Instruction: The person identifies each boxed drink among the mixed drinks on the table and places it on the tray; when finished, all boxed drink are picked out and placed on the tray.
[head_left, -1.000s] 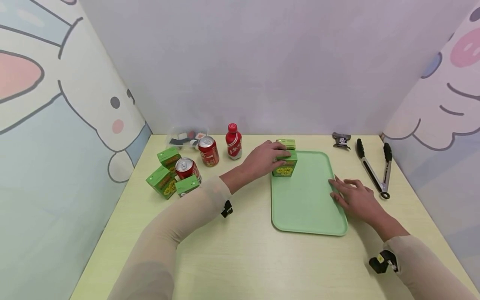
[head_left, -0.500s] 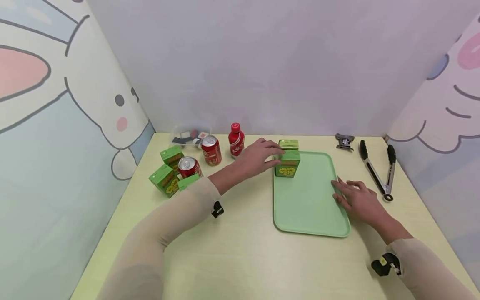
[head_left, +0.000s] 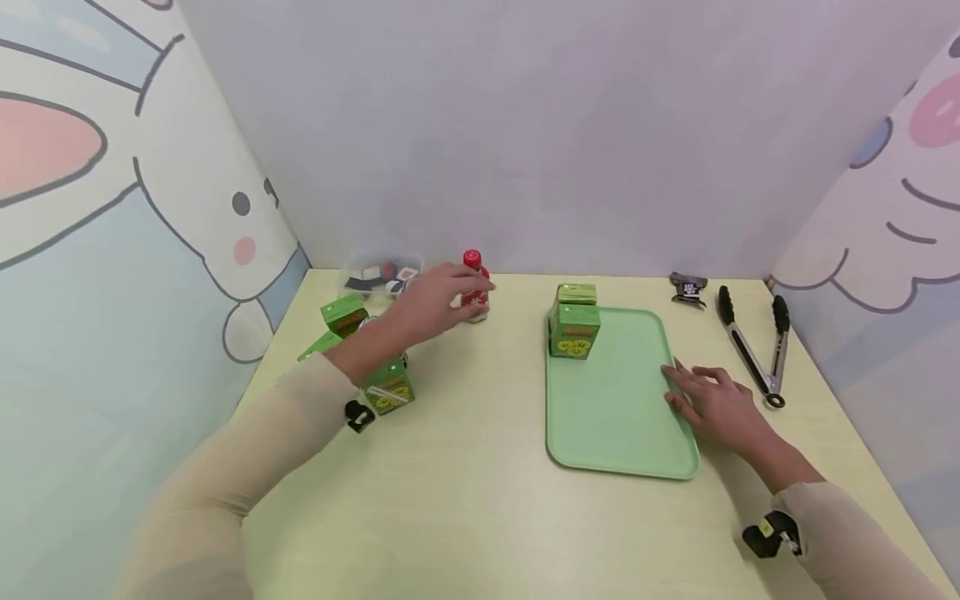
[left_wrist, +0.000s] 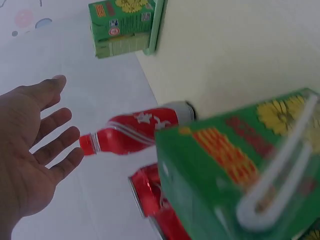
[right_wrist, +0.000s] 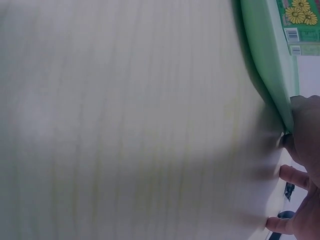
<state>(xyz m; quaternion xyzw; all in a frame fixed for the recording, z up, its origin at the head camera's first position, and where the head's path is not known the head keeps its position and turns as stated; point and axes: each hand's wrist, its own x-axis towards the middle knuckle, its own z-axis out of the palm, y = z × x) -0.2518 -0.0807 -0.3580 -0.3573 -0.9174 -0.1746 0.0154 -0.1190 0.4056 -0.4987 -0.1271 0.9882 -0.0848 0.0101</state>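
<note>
My left hand (head_left: 431,304) hangs in the air with its fingers stretched out, overlapping the red bottle (head_left: 472,260) in the head view. The left wrist view shows nothing in that hand (left_wrist: 35,145), beside the bottle's cap. Under the left forearm stands a green drink carton (head_left: 388,392) with a white straw on its side. The red cans (left_wrist: 150,192) are mostly hidden by the hand. My right hand (head_left: 716,404) rests its fingertips at the right rim of the green tray (head_left: 622,462). Two drink cartons stand at the tray's far left corner, a front one (head_left: 575,333) and one behind it (head_left: 577,293).
Another pair of green cartons, including a rear one (head_left: 345,314), stands at the left. Behind them is a clear plastic box (head_left: 352,271) with small pieces. On the right lie black-tipped tongs (head_left: 750,354) and a small black packet (head_left: 687,288). Walls border the table.
My left hand has let go of the front carton on the tray and moved left to the bottle and cans. The right hand stays at the tray's rim.
</note>
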